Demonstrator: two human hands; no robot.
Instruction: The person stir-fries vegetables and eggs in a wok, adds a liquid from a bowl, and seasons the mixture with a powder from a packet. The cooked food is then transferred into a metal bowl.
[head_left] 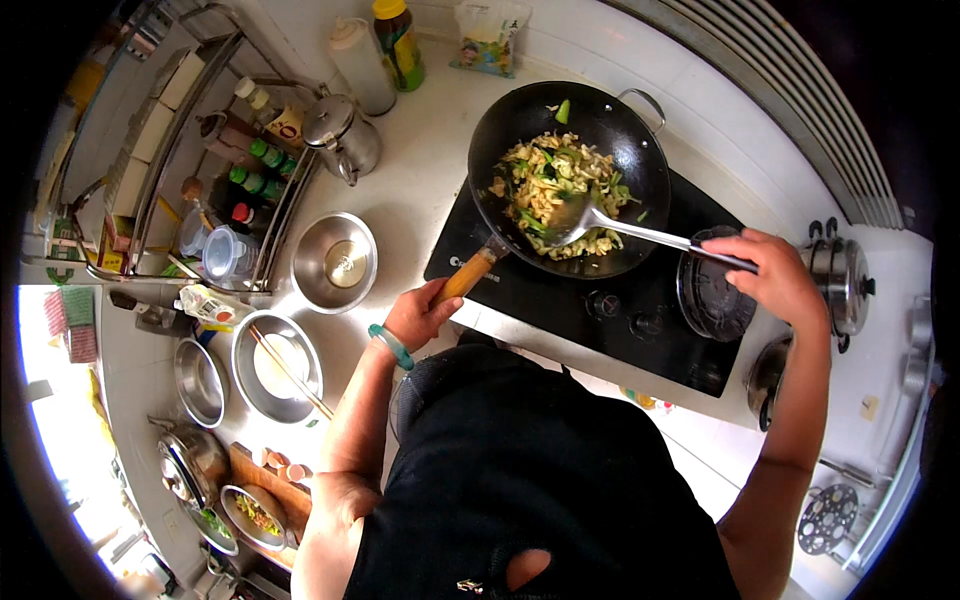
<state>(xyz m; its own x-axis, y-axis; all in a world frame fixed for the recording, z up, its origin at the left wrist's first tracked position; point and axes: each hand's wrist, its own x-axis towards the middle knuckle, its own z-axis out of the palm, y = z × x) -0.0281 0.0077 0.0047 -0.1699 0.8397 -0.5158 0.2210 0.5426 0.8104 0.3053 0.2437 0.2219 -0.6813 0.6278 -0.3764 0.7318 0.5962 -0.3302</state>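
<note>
A dark wok (625, 140) rests on the black cooktop (540, 310), with chopped green and pale yellow food (555, 180) heaped in its middle. One larger green piece clings to the wok's far wall. My left hand (420, 318), with a green bangle at the wrist, is closed around the wok's wooden handle (466, 277). From the right, my right hand (770, 275) grips the dark handle of a metal spatula (640, 231). The spatula's blade lies in the food at the near side of the wok, partly covered by it.
Steel bowls (335, 262) stand left of the cooktop, one with chopsticks (290, 372) across it. Bottles crowd a rack (265, 170) beside a steel pot (342, 130). Eggshells (285, 465) lie on a wooden board (290, 500). A lidded steamer pot (845, 285) is at the right.
</note>
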